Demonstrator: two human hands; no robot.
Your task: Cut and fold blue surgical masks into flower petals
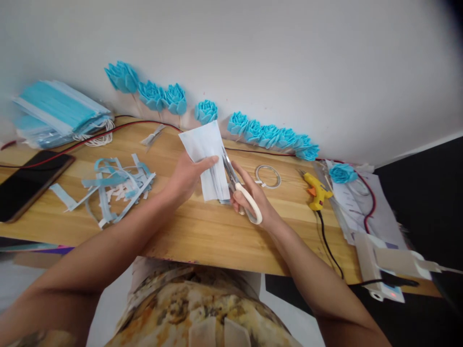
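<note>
My left hand (188, 176) pinches a white mask sheet (207, 154), holding it upright above the wooden table (202, 231). My right hand (253, 195) grips cream-handled scissors (240, 190); their blades run along the sheet's right edge. Both hands are closed on what they hold.
A pile of blue and white cut strips (112, 185) lies at left, by a dark phone (29, 183) and a stack of blue masks (60, 111). Blue fabric flowers (267, 135) line the wall. A tape ring (268, 176), a yellow glue gun (316, 190) and a power strip (376, 270) sit right.
</note>
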